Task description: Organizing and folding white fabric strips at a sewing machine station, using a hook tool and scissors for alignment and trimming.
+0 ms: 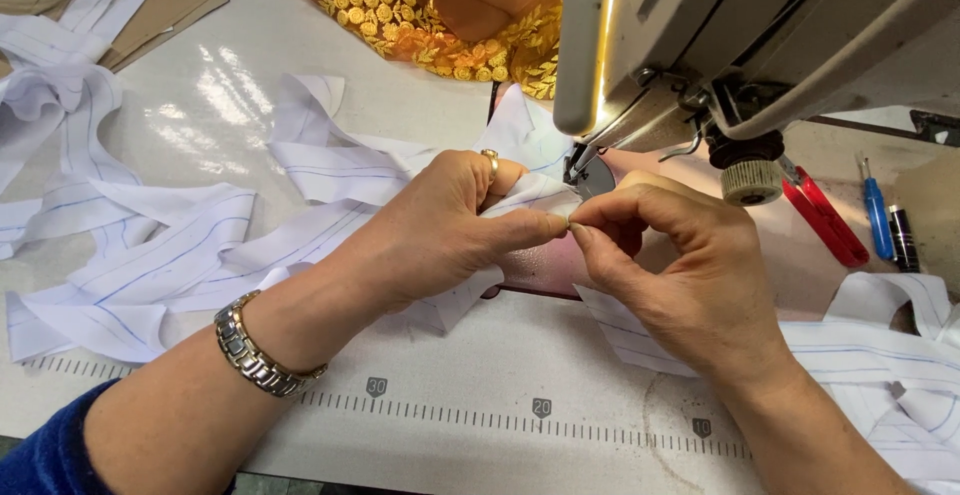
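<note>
Both hands meet just in front of the needle area of a cream-coloured metal sewing machine [760, 25]. The left hand [440, 230], with a gold ring on one finger and a silver link wristwatch [255, 355] on its wrist, pinches a long white cloth strip with thin blue lines [530, 195] between thumb and forefinger. The right hand [680, 275] pinches the same folded end, its fingertips touching those of the left hand, so both are closed on the cloth.

The strip trails away left of the left hand in loose loops over the white counter [230, 95], and more of it lies under and right of the right wrist. Beyond the left hand lies orange cloth with gold embroidered flowers [420, 15]. Right of the right hand, under the machine head, lie red-handled snips [825, 220] and a blue-handled seam ripper [878, 217].
</note>
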